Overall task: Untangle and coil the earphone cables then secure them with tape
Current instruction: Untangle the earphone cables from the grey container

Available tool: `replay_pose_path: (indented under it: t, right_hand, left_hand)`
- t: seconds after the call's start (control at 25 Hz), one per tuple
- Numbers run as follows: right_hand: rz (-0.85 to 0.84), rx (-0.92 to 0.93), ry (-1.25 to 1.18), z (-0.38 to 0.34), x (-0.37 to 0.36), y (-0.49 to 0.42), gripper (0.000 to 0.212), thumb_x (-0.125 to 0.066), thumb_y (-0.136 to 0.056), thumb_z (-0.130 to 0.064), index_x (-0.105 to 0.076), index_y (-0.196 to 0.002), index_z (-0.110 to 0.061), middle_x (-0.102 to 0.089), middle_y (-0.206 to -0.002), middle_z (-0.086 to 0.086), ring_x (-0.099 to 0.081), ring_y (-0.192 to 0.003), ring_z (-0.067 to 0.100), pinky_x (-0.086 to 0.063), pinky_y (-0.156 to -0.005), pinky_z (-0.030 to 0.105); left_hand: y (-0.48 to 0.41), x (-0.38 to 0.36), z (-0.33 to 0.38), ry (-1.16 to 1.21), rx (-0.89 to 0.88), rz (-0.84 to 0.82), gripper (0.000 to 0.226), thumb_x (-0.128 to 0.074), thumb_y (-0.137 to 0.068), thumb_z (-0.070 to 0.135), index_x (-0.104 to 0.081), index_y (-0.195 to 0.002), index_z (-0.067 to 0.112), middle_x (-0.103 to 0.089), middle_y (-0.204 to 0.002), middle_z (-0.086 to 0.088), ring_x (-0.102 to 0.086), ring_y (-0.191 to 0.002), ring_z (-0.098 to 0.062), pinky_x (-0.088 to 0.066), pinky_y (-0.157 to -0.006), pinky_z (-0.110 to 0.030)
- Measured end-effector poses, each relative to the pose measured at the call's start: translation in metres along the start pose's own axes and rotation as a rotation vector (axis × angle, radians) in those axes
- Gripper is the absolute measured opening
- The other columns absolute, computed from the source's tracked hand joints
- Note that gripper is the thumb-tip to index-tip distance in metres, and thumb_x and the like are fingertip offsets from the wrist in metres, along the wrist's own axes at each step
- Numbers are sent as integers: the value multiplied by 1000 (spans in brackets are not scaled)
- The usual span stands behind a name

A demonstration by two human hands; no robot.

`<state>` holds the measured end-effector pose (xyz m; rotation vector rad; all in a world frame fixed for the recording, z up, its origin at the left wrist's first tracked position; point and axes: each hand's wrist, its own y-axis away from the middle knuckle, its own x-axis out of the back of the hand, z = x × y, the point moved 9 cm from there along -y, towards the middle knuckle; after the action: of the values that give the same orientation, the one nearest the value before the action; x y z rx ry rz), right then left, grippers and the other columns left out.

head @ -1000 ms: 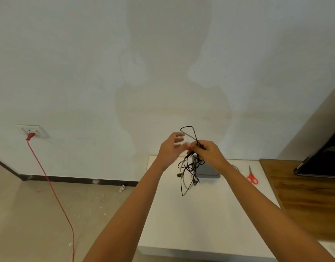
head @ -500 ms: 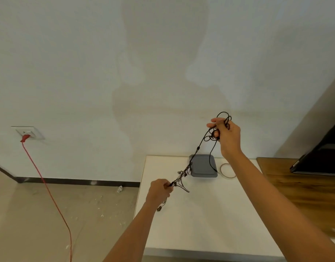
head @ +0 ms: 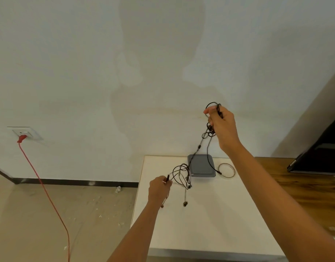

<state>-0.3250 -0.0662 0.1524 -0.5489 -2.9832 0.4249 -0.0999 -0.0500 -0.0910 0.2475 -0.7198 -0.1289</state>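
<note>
Black earphone cables (head: 198, 148) stretch in the air between my two hands, above a white table (head: 200, 224). My right hand (head: 221, 125) is raised high and grips a knotted bunch of loops. My left hand (head: 160, 189) is lower, near the table's left side, and pinches the other end. From there a tangle of loops and several earbuds hangs down. A clear tape roll (head: 226, 169) lies flat on the table behind the cables.
A grey square lid or box (head: 201, 166) sits at the table's back edge. A wooden surface (head: 304, 186) with a dark laptop (head: 321, 157) adjoins on the right. A red cord (head: 43, 186) runs from a wall socket (head: 25, 133) down across the floor.
My hands were together at the tangle a second ago. They pulled apart, the right going up and right, the left down and left. The loops near my left hand have since slackened.
</note>
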Motion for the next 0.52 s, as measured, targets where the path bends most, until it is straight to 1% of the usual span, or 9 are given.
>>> replay_pose_path:
  t: [0.08,0.16,0.2,0.24,0.28,0.32,0.36,0.44,0.52]
  right_hand:
    - [-110,-9,358,13,-3,-3,22,-55,-94,-26,-70,-84,-13,-51,-59,-4,-38,-47,4,-33,-51,19]
    - [-275,-61,563,46,-14,8,13,-62,-89,-26,-72,-88,-17,-56,-57,-14,-44,-47,-2,-35,-55,16]
    - [-357,-128,587,68,-20,18,10,-64,-87,-24,-71,-92,-20,-57,-56,-19,-48,-49,-6,-37,-58,14]
    - [-421,-202,589,92,-23,30,15,-66,-86,-22,-71,-99,-23,-59,-61,-21,-51,-54,-8,-41,-62,14]
    - [-468,-267,579,115,-27,42,20,-67,-84,-22,-70,-103,-26,-64,-70,-18,-56,-61,-6,-46,-67,18]
    - [-488,-309,579,133,-30,52,21,-69,-82,-23,-70,-101,-32,-68,-76,-10,-60,-67,2,-49,-72,24]
    - [-495,-330,564,144,-33,61,20,-70,-81,-23,-69,-91,-40,-67,-75,-2,-60,-68,9,-48,-72,27]
    - [-480,-307,544,157,-39,68,29,-71,-79,-23,-63,-64,-46,-55,-64,-2,-51,-61,11,-40,-62,26]
    - [-453,-295,494,159,-43,71,21,-66,-80,-22,-64,-62,-32,-51,-62,1,-45,-59,14,-36,-55,26]
  left_hand:
    - [1,12,9,254,-52,55,17,-56,-93,22,-63,-84,8,-68,-81,-9,-65,-77,-22,-52,-67,-31]
    - [3,27,25,393,-136,108,16,-57,-93,23,-64,-86,12,-70,-80,-7,-65,-76,-18,-54,-72,-35]
    - [4,35,36,436,-155,109,16,-57,-93,25,-64,-85,14,-70,-81,-8,-64,-74,-15,-54,-73,-36]
    - [5,40,48,488,-170,97,16,-57,-92,26,-65,-85,15,-71,-82,-8,-63,-73,-14,-55,-72,-37]
    - [6,45,61,545,-186,77,16,-57,-92,27,-65,-85,16,-71,-82,-8,-63,-73,-13,-55,-71,-35]
    - [8,50,74,597,-208,55,16,-56,-92,27,-65,-86,16,-72,-83,-6,-63,-73,-11,-54,-69,-33]
    - [10,55,85,626,-230,31,16,-56,-93,27,-65,-87,16,-72,-85,-3,-63,-74,-10,-52,-67,-30]
    - [10,61,102,643,-277,-18,18,-54,-96,27,-65,-85,18,-73,-92,0,-64,-80,-9,-50,-68,-28]
    - [9,65,108,684,-281,-52,20,-52,-97,26,-64,-82,21,-74,-99,-3,-65,-88,-13,-52,-75,-31]
